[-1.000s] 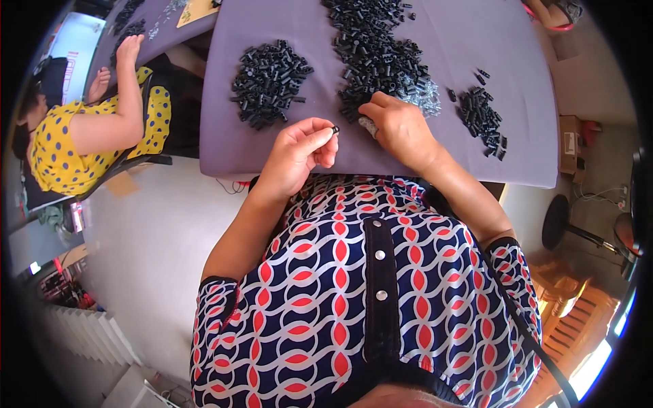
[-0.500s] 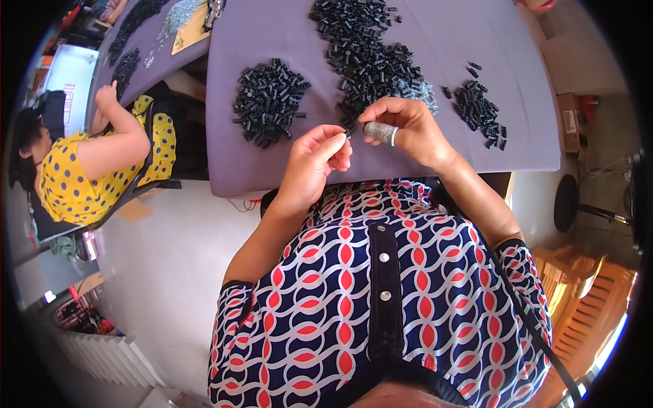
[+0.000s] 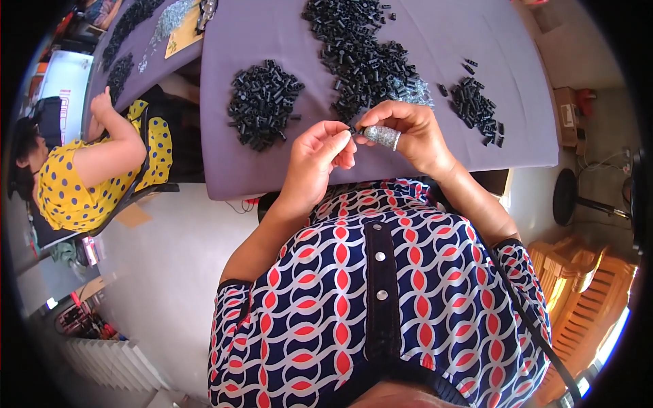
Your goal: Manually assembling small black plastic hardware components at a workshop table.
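Observation:
Over the near edge of the table, my left hand (image 3: 318,158) pinches a small black tube-like piece (image 3: 353,130) between thumb and index finger. My right hand (image 3: 416,136) meets it from the right, thumb and index fingertip closed at the piece's other end; whatever they grip is hidden. A grey, glittery wrap (image 3: 382,137) with a pale edge covers my right thumb. Just beyond the hands lies a long heap of black tube pieces (image 3: 364,61), with small clear pieces (image 3: 410,92) at its right side.
A separate pile of black pieces (image 3: 262,102) is at left, a smaller one (image 3: 474,109) at right, on the purple-grey tablecloth (image 3: 496,41). A person in a yellow dotted top (image 3: 81,177) sits at another table on the left. Wooden chairs (image 3: 585,292) stand at lower right.
My hands have come together: the right fingertips, apart from the black piece before, now meet it. The whole view has shifted slightly.

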The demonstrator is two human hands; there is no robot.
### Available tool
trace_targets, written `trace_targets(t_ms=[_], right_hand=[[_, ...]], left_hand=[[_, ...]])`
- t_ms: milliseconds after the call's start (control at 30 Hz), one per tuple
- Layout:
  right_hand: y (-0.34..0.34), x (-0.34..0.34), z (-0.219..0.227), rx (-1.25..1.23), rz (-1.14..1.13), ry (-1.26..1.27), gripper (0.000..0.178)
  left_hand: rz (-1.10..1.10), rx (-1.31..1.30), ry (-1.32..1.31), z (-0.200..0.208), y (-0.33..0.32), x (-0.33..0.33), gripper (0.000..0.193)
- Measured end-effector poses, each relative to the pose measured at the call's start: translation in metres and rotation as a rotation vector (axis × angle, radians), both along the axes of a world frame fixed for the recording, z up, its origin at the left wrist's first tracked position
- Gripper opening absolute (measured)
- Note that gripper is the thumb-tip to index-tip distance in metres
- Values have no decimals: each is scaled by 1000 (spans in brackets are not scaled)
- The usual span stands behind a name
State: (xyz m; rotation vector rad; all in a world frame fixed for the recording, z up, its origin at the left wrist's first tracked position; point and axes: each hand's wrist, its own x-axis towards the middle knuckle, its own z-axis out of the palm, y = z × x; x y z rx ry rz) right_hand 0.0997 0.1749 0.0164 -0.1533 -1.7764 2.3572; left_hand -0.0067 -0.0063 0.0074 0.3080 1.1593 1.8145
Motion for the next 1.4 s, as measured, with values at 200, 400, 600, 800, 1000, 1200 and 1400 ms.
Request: trace_targets(t_ms=[200, 400, 600, 800, 1000, 1200, 1400], right_hand=[[0, 10, 3, 90, -24, 52, 16], [3, 12, 5, 225, -110, 104, 15], [6, 9, 16, 419, -121, 134, 16], [13, 7, 22, 697, -92, 291, 15], [30, 5, 34, 716, 80, 245, 27], [36, 7, 41, 654, 155, 274, 42], [38, 9, 50, 579, 227, 213, 44]], left_hand=[[-2, -27, 69, 8, 5, 7, 16], [14, -14, 161, 11, 9, 9, 16], [-32, -78, 207, 17, 8, 8, 17], [-202, -151, 263, 23, 8, 6, 16], [-245, -145, 134, 24, 9, 1, 17], [-356, -72, -143, 23, 11, -5, 18], [-503, 46, -443, 15, 13, -10, 18]])
